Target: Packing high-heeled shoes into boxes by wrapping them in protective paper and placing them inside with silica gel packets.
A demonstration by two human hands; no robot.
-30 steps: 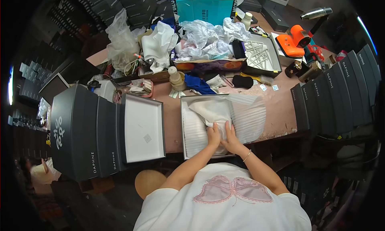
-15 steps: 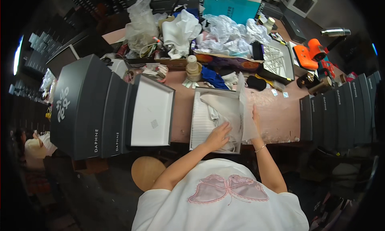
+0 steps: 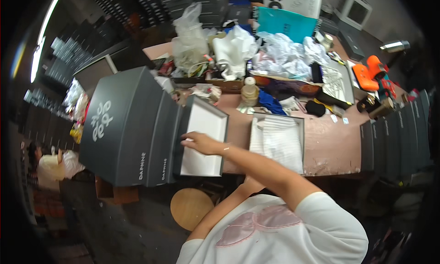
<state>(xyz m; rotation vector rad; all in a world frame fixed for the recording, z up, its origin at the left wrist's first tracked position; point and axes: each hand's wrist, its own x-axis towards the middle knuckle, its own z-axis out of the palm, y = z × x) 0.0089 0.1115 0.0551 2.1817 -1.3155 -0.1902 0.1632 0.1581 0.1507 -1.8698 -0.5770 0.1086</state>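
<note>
The right hand (image 3: 200, 142) reaches across the body and rests, fingers loosely curled, on the left edge of the open box lid (image 3: 202, 144), white inside, at the near edge of the pink tabletop (image 3: 330, 147). Just right of it lies the box (image 3: 278, 141) lined with white tissue. The left hand is hidden below; I cannot tell its state.

teal folder (image 3: 285, 23), orange tool (image 3: 370, 72), wooden stool (image 3: 191, 207)

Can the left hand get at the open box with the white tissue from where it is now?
Hard to say: the left hand is hidden under the right forearm. The tissue-lined box lies uncovered at the table edge, nothing on top.
</note>
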